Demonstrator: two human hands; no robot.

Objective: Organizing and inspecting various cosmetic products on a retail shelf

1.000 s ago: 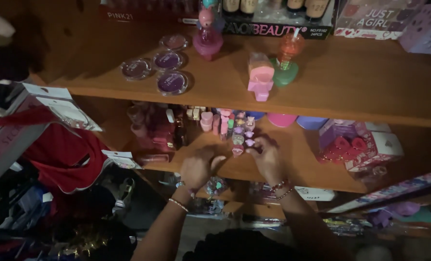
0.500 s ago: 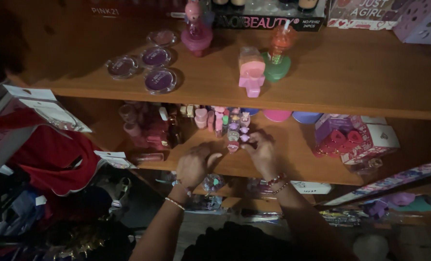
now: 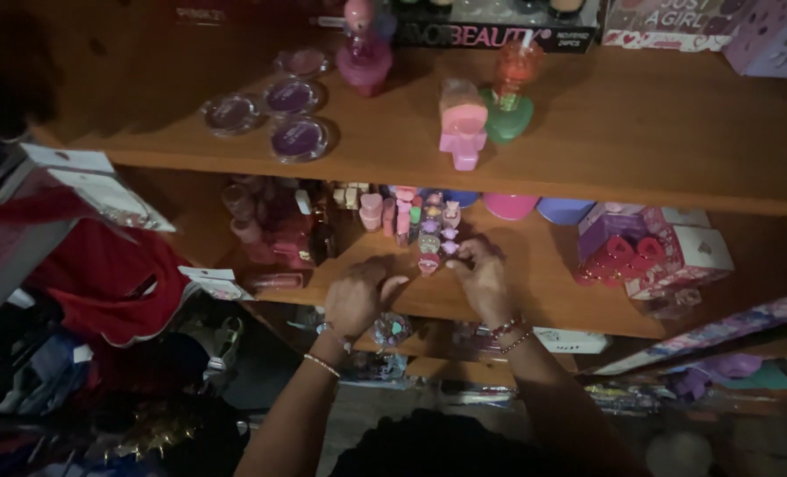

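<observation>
Both my hands reach onto the lower wooden shelf (image 3: 552, 291). A cluster of small pastel bottles (image 3: 429, 231) stands there in short rows. My left hand (image 3: 361, 296) rests just left of the front bottles, its fingers loosely apart and nothing visible in it. My right hand (image 3: 483, 278) has its fingertips pinched on a small bottle (image 3: 451, 247) at the right side of the cluster. Bracelets circle both wrists. The dim light hides the fine detail of the fingers.
On the upper shelf (image 3: 640, 150) stand three round purple compacts (image 3: 296, 137), a pink bottle (image 3: 462, 124) and a green heart-shaped bottle (image 3: 508, 110). Dark bottles (image 3: 274, 225) stand left of my hands and pink boxed sets (image 3: 654, 252) to the right. Red cloth (image 3: 102, 274) hangs at the left.
Both hands stay at the small bottles with only slight finger movement. The view has drifted a little, so the shelves sit slightly differently in frame.
</observation>
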